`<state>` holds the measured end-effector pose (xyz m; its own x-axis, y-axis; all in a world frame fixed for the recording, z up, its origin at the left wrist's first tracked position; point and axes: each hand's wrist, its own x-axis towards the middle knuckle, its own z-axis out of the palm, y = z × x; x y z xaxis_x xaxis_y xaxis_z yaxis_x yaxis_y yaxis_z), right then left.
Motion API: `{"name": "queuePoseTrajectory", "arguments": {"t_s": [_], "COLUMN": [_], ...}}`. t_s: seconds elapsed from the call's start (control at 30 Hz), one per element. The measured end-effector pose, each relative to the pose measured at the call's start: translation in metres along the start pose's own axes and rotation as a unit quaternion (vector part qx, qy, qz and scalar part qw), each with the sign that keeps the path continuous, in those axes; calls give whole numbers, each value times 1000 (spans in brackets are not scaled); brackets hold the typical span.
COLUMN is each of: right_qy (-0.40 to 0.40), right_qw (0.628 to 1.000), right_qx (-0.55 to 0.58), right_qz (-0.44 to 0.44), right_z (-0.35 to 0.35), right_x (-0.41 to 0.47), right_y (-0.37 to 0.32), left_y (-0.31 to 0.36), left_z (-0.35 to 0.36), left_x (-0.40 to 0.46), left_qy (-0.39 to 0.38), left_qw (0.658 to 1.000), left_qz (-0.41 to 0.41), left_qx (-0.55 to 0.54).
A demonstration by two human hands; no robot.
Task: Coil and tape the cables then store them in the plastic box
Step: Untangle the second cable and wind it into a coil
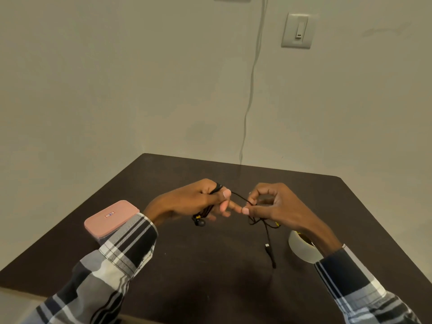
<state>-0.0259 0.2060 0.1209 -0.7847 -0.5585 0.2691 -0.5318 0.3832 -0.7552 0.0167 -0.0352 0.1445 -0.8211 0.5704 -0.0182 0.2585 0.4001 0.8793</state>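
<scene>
A thin black earphone cable (240, 198) stretches between my two hands above the dark table (210, 265). My left hand (201, 199) grips several loops of it wound round the fingers, with the earbuds (199, 222) dangling below. My right hand (273, 204) pinches the loose strand between thumb and forefinger. The rest of the cable hangs down to the table, ending in a plug (268, 249). A plastic box with a pink lid (109, 217) stands at the left, lid on, partly behind my left sleeve. A roll of pale tape (301, 250) lies under my right wrist.
The table's back edge meets a plain wall. A thin grey wire (251, 90) runs down the wall behind the table, beside a light switch (298, 30). My checked sleeves cover the near corners of the table.
</scene>
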Motion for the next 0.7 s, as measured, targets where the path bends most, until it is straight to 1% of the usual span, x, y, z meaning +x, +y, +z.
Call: {"name": "queuePoseTrajectory", "arguments": {"t_s": [0.17,0.27,0.4,0.6,0.7], "right_qy": [1,27,103,184,243], "right_qw": [998,997,992,977,952], "right_qx": [-50,-66,78,107,188], "right_qz": [-28,-28,14,16,17], "right_z": [2,2,0,2,0], "right_x": [-1,-2,-6,-4,-3], "right_y": [7,8,3,4,-2], "left_y": [-2,-2,-3,-10,-14], "left_z": [-5,-6,-10,-15,-18], "left_x": [-4,-5,-7,-9,-10], "left_qy": [12,20,39,63,74], "left_qw": [999,998,994,991,989], "left_qz": [-12,0,9,10,13], "left_qx": [-40,-65,-100,-118,-128]}}
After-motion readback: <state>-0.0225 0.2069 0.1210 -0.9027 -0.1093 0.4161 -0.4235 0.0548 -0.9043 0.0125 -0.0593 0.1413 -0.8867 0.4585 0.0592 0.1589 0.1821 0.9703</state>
